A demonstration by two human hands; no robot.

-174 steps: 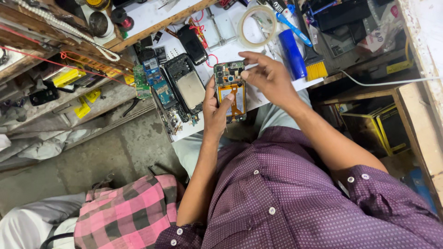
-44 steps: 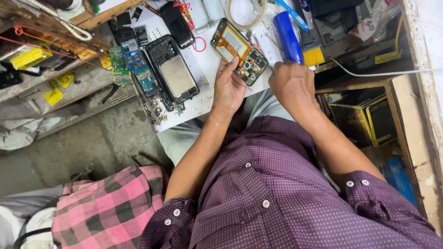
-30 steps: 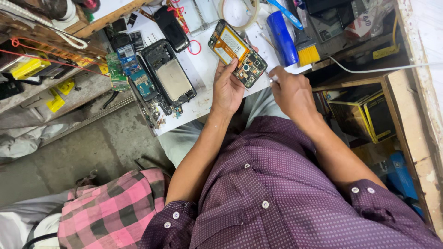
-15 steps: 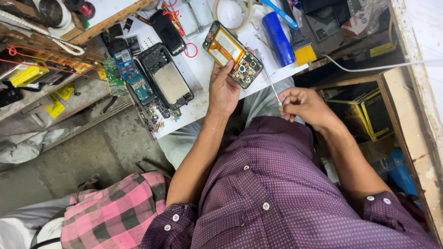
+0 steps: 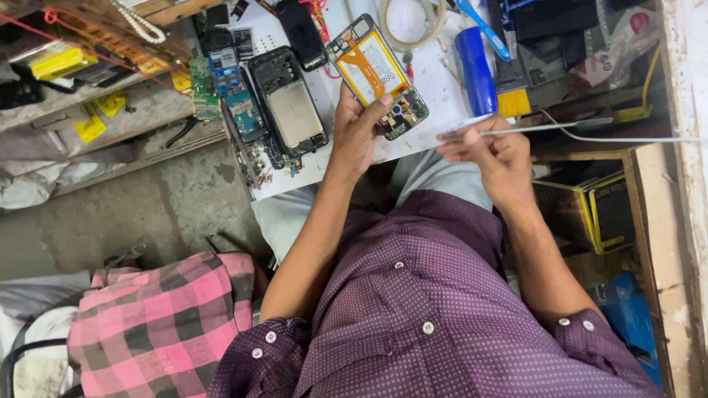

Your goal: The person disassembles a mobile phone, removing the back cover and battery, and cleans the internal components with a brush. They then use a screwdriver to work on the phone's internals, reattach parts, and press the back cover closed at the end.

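My left hand (image 5: 357, 131) grips an opened phone (image 5: 377, 74) by its lower edge; the phone's yellow-and-orange inside faces up above the white work board (image 5: 435, 88). My right hand (image 5: 493, 151) is to the right of the phone, apart from it, fingers pinched on thin metal tweezers (image 5: 546, 128) that point right. A second opened phone frame (image 5: 289, 112) with a grey plate lies on the board to the left, next to a strip of circuit boards (image 5: 240, 110).
A blue cylinder (image 5: 474, 70), a yellow-bristled brush (image 5: 509, 88) and a tape ring (image 5: 410, 22) lie at the board's far side. Small screws and parts (image 5: 264, 158) litter its left edge. A wooden drawer (image 5: 649, 221) stands open at right. Pink checked cloth (image 5: 169, 324) lies lower left.
My right hand has moved off the phone, out to the right, and now holds tweezers level. My left hand keeps its hold on the phone.
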